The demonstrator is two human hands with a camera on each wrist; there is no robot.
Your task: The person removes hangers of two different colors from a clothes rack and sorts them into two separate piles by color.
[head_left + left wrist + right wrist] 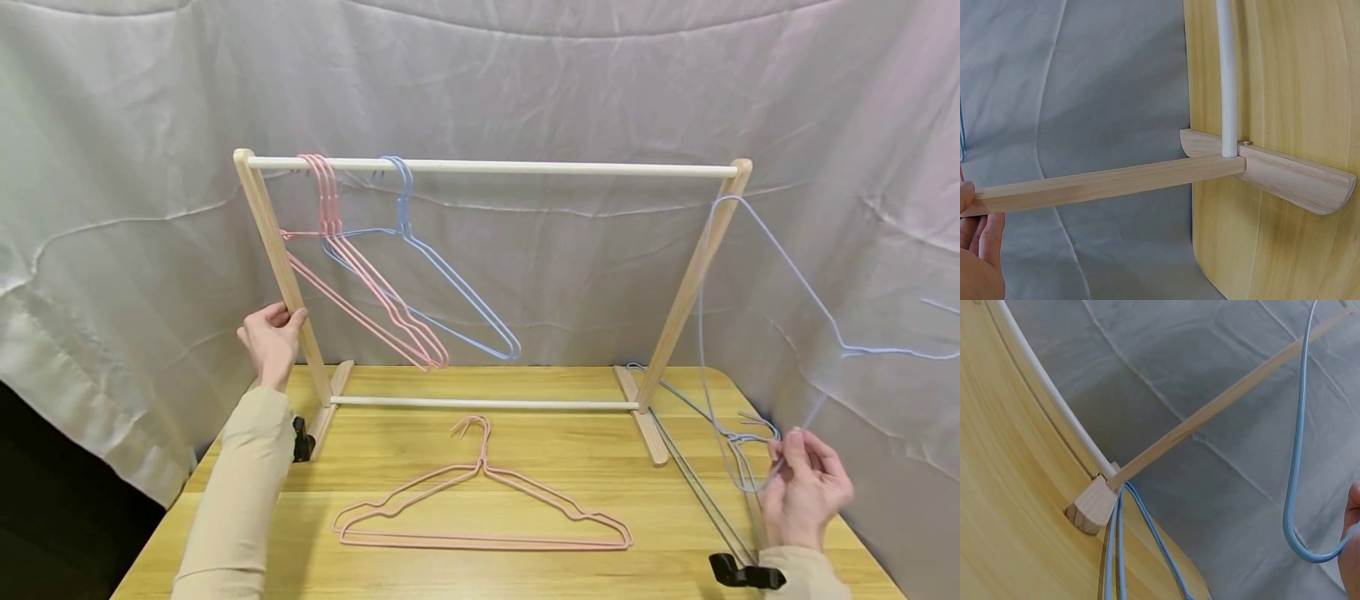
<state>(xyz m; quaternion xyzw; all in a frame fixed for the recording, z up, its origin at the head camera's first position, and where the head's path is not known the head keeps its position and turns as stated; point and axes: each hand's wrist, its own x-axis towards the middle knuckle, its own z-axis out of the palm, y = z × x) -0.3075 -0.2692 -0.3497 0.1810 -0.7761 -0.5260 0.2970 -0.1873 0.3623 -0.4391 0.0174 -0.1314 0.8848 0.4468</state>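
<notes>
My left hand [272,342] grips the left wooden post [265,218] of a hanger rack, thumb on one side and fingers on the other; the left wrist view shows the same grip on the post [1104,182]. Out at the right, my right hand [808,492] pinches a blue wire hanger [842,345] by one end. That hanger is raised and tilted, its hook pointing right, and it overlaps the right post [686,300]. In the right wrist view, the hanger's bent corner [1300,412] runs down into the fingers [1352,562].
Several pink hangers [330,196] and two blue hangers [406,196] hang from the left half of the white rail [562,168]. Two pink hangers [483,547] lie in front of the rack. More blue hangers [742,438] lie beside its right foot [651,437]. Grey curtains [525,92] surround the table.
</notes>
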